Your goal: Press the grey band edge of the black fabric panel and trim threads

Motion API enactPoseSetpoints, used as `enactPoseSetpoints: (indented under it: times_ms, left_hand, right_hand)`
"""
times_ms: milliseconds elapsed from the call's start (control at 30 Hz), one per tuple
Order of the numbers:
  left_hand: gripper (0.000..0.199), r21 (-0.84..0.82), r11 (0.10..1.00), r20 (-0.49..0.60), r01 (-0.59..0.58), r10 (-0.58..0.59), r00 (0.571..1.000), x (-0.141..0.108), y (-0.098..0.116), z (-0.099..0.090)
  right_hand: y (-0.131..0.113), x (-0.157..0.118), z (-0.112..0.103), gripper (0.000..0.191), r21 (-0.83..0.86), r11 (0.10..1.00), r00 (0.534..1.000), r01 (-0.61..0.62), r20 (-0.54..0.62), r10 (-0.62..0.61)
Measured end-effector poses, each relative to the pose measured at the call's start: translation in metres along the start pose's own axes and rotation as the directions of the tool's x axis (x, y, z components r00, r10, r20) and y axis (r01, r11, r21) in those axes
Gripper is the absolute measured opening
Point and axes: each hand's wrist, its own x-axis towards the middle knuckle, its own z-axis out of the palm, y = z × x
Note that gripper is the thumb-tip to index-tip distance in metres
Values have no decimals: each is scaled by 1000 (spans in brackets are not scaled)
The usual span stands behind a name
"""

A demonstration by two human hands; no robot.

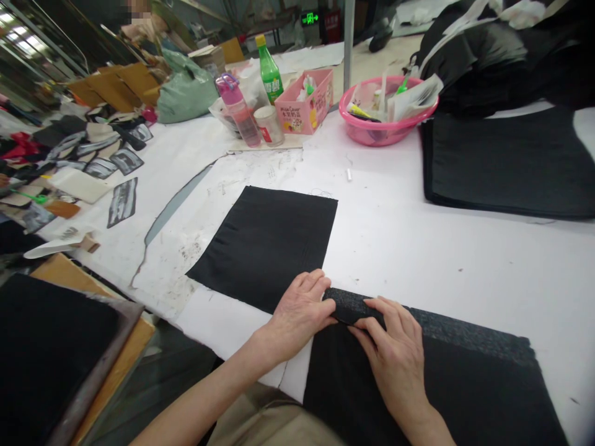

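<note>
White-covered table (385,241): extends around the square black panel (274,238), used here as landmark. Worked black cloth (483,396): right of the panel and nearer the person, its far edge carrying a speckled dark band (474,331). Stack of black pieces (511,167): beyond the panel, to its right; finished or waiting, cannot tell. Pink basin (390,131): also beyond and right.

Hands: apart, a short stretch of band between them. Left hand (302,306), by the panel's near right corner, pinches the band's left end; right hand (393,347), farther right, grips its edge, thumb below.

Progress (judged): handling is at the left end only; the band right of the right hand lies flat, seemingly unworked. Whether it is fastened: cannot tell.
</note>
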Motion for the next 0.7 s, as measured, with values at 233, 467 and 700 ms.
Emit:
enactPoseSetpoints:
  times_ms: [233,467,700]
  left_hand:
    - [30,-73,997,-42,-14,11,999,-5,8,-4]
    - [13,-75,996,94,-46,53,994,8,16,9]
    - [10,-146,989,123,-36,54,991,10,14,9]
  right_hand:
    - [4,-2,3,8,8,1000,1000,18,8,-18]
    - [3,0,1,8,-7,1000,999,13,32,-13]
    - [55,-12,-36,33,-206,978,998,34,56,-23]
